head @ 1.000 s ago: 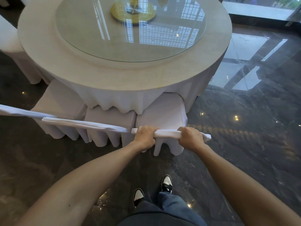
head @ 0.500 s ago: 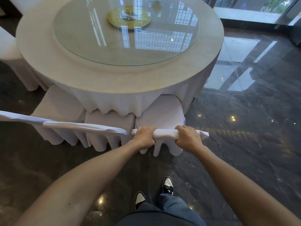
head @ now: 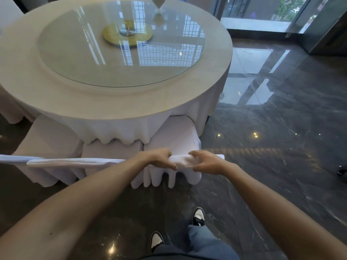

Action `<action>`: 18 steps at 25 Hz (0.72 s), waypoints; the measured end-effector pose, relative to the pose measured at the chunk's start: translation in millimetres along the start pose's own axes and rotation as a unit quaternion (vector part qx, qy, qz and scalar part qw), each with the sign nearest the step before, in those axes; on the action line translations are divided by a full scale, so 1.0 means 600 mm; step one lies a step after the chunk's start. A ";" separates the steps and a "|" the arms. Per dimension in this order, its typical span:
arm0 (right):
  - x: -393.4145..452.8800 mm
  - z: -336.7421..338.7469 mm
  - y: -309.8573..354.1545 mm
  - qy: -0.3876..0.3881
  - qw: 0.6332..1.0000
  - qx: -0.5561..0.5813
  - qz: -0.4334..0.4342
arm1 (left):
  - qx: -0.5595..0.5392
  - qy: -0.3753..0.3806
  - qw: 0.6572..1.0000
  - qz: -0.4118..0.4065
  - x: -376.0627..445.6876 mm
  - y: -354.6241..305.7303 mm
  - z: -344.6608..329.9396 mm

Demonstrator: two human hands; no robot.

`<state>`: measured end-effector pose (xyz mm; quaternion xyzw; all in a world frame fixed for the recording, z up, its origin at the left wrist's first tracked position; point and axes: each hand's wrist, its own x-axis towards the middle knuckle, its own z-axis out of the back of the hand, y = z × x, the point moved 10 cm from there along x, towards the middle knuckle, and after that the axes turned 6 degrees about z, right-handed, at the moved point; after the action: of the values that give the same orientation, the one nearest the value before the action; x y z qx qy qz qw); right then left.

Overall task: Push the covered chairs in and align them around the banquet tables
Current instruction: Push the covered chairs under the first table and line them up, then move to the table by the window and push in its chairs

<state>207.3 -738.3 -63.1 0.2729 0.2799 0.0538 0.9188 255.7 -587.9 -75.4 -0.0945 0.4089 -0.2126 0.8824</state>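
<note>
A white-covered chair [head: 174,136] stands in front of me, its seat partly under the round banquet table [head: 116,104]. My left hand [head: 159,159] and my right hand [head: 206,163] both grip the top edge of its backrest, close together. Two more covered chairs stand to its left: the middle chair [head: 112,149] and the far left chair [head: 48,136], their backrest tops forming a line with this one. The table has a white cloth and a glass turntable [head: 120,45].
Dark polished marble floor [head: 272,156] spreads to the right and behind me. Glass doors [head: 262,10] are at the back right. Another covered chair [head: 9,113] shows at the far left edge. My feet [head: 198,215] stand just behind the chair.
The chair has slid further under the table and I have stepped closer. My hands have come nearer together on the backrest top.
</note>
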 end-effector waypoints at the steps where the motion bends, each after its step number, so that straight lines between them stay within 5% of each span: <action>1: 0.001 0.008 -0.013 0.028 0.999 0.044 -0.012 | 0.000 0.025 1.000 -0.008 0.000 -0.011 0.009; 5: 0.001 0.082 -0.092 0.081 0.990 0.109 -0.043 | -0.028 0.042 0.999 -0.009 0.049 -0.066 0.054; 12: -0.010 0.260 -0.339 0.150 0.980 0.056 -0.120 | 0.136 -0.037 0.990 0.016 0.234 -0.256 0.137; 18: -0.025 0.479 -0.495 0.098 0.990 -0.026 -0.097 | 0.119 -0.125 0.985 0.021 0.366 -0.464 0.256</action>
<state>335.1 -1128.5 -14.1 0.2142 0.3923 -0.0019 0.8946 416.1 -936.3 -30.6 -0.0063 0.2689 -0.2271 0.9360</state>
